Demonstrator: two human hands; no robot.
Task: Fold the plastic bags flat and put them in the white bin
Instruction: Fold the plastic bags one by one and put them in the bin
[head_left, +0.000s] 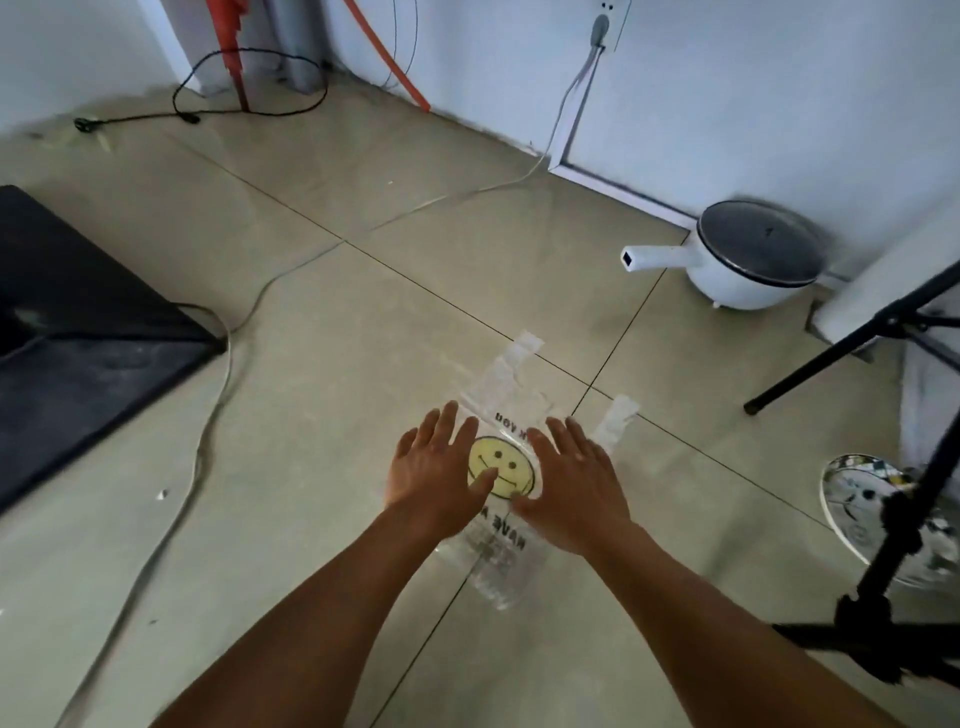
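A clear plastic bag (506, 470) with a yellow smiley face and black lettering lies flat on the tiled floor, its two handles pointing away from me. My left hand (439, 467) rests flat on the bag's left side with fingers straight and spread. On the right side of the bag lies my right hand (571, 483), palm down, fingers straight. The smiley shows between the two hands. No white bin is in view.
A white electric pot (737, 260) with a dark lid stands by the wall at the right. A black mat (78, 322) lies at the left, with a grey cable (218, 395) trailing past it. Black tripod legs (883, 545) and a shiny metal dish (857, 514) are at the right.
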